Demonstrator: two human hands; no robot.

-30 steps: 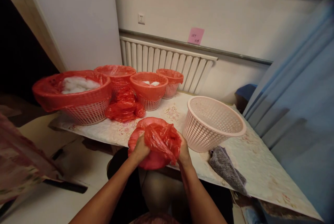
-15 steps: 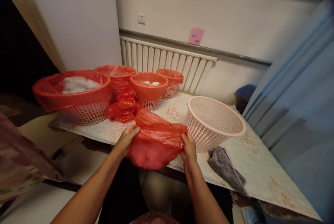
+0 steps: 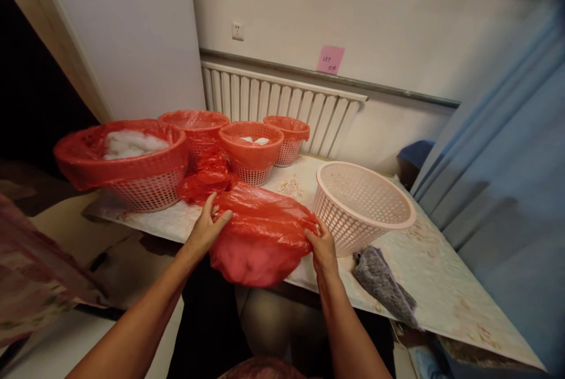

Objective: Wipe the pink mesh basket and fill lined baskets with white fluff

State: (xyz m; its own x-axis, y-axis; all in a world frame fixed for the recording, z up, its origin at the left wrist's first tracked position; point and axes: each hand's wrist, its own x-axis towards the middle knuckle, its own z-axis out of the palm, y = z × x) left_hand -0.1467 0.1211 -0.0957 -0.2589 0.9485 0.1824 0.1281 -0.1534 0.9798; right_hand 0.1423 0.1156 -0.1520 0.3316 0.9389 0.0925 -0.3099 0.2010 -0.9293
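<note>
A red plastic bag [image 3: 262, 238], thin and crinkled, is held up between my two hands at the table's front edge. Its rounded lower part bulges with something pale that I cannot make out through the film. My left hand [image 3: 205, 229] is at the bag's left side, thumb across the front and index finger raised along the edge; the other fingertips are partly hidden. On the right side, my right hand [image 3: 322, 245] pinches the bag's edge between thumb and fingers. Close beyond my right hand stands an unlined pale pink basket [image 3: 348, 230].
Behind the bag lie crumpled red bags [image 3: 205, 178]. Red-lined baskets stand at the left and back, including a large one [image 3: 152, 190] with white fluffy stuff and a smaller one [image 3: 253, 161] with white pieces. A grey cloth [image 3: 384, 285] lies on the flower-patterned table [image 3: 459, 302].
My left hand has shifted slightly left, its thumb and index finger farther apart. The bag is spread wider and its lower part bulges left. My right hand has moved up slightly.
</note>
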